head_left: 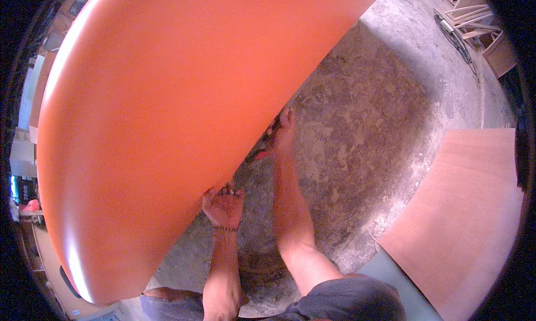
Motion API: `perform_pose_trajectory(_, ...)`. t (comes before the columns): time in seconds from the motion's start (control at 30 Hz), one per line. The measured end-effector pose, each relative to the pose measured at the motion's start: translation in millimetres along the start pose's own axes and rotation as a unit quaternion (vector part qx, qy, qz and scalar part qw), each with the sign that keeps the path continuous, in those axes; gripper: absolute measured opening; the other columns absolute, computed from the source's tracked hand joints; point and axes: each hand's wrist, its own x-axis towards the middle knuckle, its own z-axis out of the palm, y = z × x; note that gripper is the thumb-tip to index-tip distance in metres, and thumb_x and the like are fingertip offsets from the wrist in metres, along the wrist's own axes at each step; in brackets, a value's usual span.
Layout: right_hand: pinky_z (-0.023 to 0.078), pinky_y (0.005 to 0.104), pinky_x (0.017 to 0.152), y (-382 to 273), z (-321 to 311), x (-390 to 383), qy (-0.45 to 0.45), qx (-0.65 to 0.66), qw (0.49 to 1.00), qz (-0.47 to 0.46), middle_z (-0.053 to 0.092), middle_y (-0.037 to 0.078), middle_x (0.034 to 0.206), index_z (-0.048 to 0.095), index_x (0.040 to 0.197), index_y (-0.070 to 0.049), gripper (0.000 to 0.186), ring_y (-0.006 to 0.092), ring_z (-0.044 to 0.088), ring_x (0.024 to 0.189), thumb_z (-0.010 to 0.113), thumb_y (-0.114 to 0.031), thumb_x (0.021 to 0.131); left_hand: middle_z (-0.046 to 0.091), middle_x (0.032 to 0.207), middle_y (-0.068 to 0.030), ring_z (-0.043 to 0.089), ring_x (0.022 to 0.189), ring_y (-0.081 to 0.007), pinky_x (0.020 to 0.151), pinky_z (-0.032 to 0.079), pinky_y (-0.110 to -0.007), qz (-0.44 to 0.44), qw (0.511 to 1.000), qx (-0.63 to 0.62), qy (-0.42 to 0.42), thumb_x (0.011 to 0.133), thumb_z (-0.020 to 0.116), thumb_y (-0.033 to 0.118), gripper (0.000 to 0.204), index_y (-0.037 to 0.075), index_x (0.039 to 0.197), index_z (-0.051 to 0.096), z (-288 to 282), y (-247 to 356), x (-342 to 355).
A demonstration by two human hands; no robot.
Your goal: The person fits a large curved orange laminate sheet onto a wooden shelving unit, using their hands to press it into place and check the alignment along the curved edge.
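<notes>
A large, curved orange panel (156,97) with a glossy surface fills the left and top of the view. My left hand (222,208), with a beaded bracelet at the wrist, is at its lower right edge, fingers curled; what they grip is partly hidden. Farther up that edge, my right hand (283,125) is closed on a dark object with a red part (262,153), partly hidden beneath the panel, so I cannot make out its kind.
Mottled concrete floor (368,114) lies below. A curved plywood sheet (458,209) over a grey-green board (405,287) is at lower right. Wooden pieces (474,19) and a bicycle wheel-like dark ring (452,36) are at top right. Assorted items line the far left.
</notes>
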Motion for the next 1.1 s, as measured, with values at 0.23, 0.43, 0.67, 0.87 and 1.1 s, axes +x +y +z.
perform_pose_trajectory(0.23, 0.041, 0.0279, 0.046, 17.1, 20.7, -85.7, 0.046, 0.002, 0.991, 0.128, 0.061, 0.000, 0.078, 0.054, 0.125, -0.013, 0.026, 0.0116, 0.051, 0.054, 0.053, -0.034, 0.110, 0.070, 0.125, -0.0019, 0.063, 0.115, -0.0234, 0.084, 0.051, -0.052, -0.014, 0.999, -0.036, -0.022, 0.084, 0.072, 0.036, 0.042, 0.019, 0.122, 0.068, -9.3, 11.2, -1.3)
perform_pose_trajectory(0.43, 0.047, 0.0273, 0.051, 31.4, -5.1, -101.1, -0.097, 0.009, 0.990, 0.102, 0.065, 0.000, 0.086, 0.057, 0.124, -0.008, 0.032, 0.0111, 0.057, 0.061, 0.053, -0.035, 0.108, 0.070, 0.119, -0.0013, 0.064, 0.111, -0.0212, 0.081, 0.052, -0.052, -0.008, 0.998, -0.056, -0.010, 0.086, 0.071, 0.027, 0.032, 0.019, 0.117, 0.069, 0.8, 4.9, -4.4)
perform_pose_trajectory(0.67, 0.047, 0.0344, 0.100, 63.4, -32.2, -130.0, -0.152, -0.119, 0.980, 0.048, 0.066, 0.008, 0.127, 0.058, 0.138, 0.001, 0.047, 0.0199, 0.060, 0.115, 0.056, -0.021, 0.096, 0.071, 0.117, -0.0028, 0.064, 0.110, -0.0235, 0.092, 0.048, -0.051, -0.005, 0.999, -0.030, 0.025, 0.084, 0.071, 0.029, 0.037, 0.016, 0.119, 0.068, 10.2, 0.4, -1.9)
perform_pose_trajectory(0.87, 0.039, 0.0418, 0.115, 82.3, -66.9, -130.1, -0.270, -0.446, 0.848, 0.095, 0.061, 0.015, 0.143, 0.055, 0.143, 0.002, 0.056, 0.0308, 0.052, 0.136, 0.064, -0.020, 0.093, 0.069, 0.116, -0.0019, 0.060, 0.113, -0.0240, 0.096, 0.046, -0.051, 0.003, 0.998, -0.070, 0.007, 0.085, 0.072, 0.031, 0.033, 0.018, 0.115, 0.069, -19.8, 17.0, -4.4)
perform_pose_trajectory(1.1, 0.037, 0.0513, 0.117, 109.8, -82.2, -160.0, -0.361, -0.643, 0.671, -0.077, 0.058, 0.024, 0.145, 0.054, 0.144, 0.001, 0.063, 0.0456, 0.049, 0.138, 0.074, -0.032, 0.094, 0.064, 0.123, -0.0036, 0.055, 0.119, -0.0253, 0.099, 0.044, -0.050, 0.108, 0.988, -0.106, 0.033, 0.092, 0.070, 0.047, 0.045, 0.016, 0.125, 0.064, -73.1, 50.6, -29.5)
